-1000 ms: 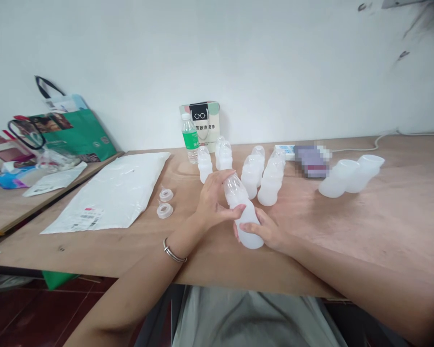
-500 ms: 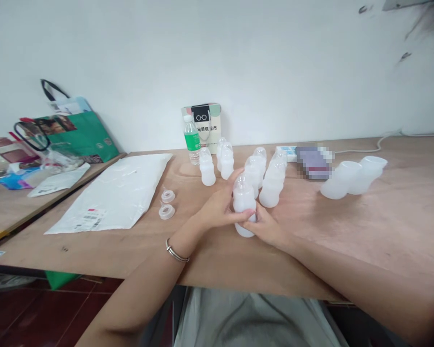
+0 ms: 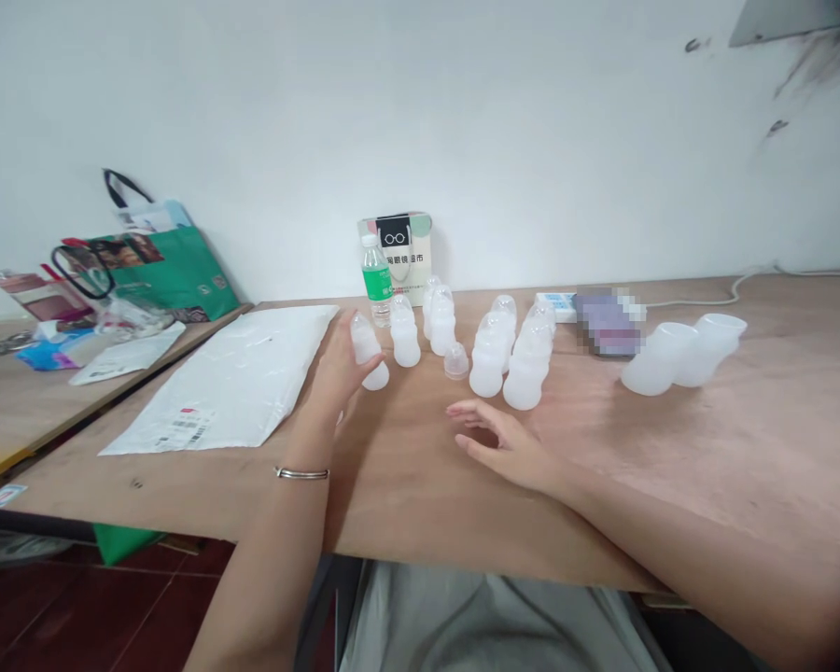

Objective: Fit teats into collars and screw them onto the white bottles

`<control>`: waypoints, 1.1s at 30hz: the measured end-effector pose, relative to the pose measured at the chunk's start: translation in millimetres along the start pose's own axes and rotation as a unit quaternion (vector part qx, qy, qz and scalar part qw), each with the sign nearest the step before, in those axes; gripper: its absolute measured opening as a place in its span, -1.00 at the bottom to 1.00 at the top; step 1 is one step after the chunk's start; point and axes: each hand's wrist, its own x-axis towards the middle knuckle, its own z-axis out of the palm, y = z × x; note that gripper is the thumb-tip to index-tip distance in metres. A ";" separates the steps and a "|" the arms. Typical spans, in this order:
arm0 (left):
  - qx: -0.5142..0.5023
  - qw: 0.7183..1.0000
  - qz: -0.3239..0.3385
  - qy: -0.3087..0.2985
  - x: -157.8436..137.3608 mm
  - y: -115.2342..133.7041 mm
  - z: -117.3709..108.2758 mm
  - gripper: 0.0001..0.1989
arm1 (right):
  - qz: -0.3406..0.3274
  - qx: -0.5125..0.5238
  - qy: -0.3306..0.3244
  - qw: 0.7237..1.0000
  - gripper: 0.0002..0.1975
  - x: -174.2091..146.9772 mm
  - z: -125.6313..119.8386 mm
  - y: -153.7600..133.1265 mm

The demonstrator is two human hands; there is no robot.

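Note:
My left hand (image 3: 343, 359) is wrapped round a frosted white baby bottle (image 3: 373, 370) with a clear domed top, at the right edge of the white plastic mailer. My right hand (image 3: 500, 443) hovers over the table with its fingers apart and nothing in them. Beyond its fingertips a loose clear dome cap (image 3: 455, 361) sits on the wood. Several capped bottles stand behind, among them one bottle (image 3: 487, 369) in the middle and another bottle (image 3: 529, 373) to its right. The clear rings at the left are mostly hidden by my left hand.
Two uncapped bottles (image 3: 662, 359) lean at the right. A water bottle (image 3: 376, 283) and a paper bag (image 3: 414, 261) stand by the wall, a blurred purple item (image 3: 608, 325) farther right. The white mailer (image 3: 238, 373) covers the left; a green bag (image 3: 168, 271) stands on the neighbouring table.
My left hand has carried the bottle leftward from the middle. My right hand has let go of it and opened. The loose dome cap now shows where my hands were.

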 end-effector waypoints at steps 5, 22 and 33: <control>0.090 0.993 -0.064 0.028 4.1 -5.9 1.1 -0.14 | -0.176 -0.111 0.173 0.963 -0.78 -2.4 -24.7 -7.6; 0.083 0.966 0.008 0.244 1.4 11.4 -29.9 -0.37 | 0.203 -0.490 0.485 0.695 -0.68 -9.8 -168.9 39.3; 0.217 0.931 -0.245 -0.160 -4.2 -32.0 -66.2 -0.54 | 0.142 -0.463 0.510 0.711 -0.72 -15.1 -166.8 19.3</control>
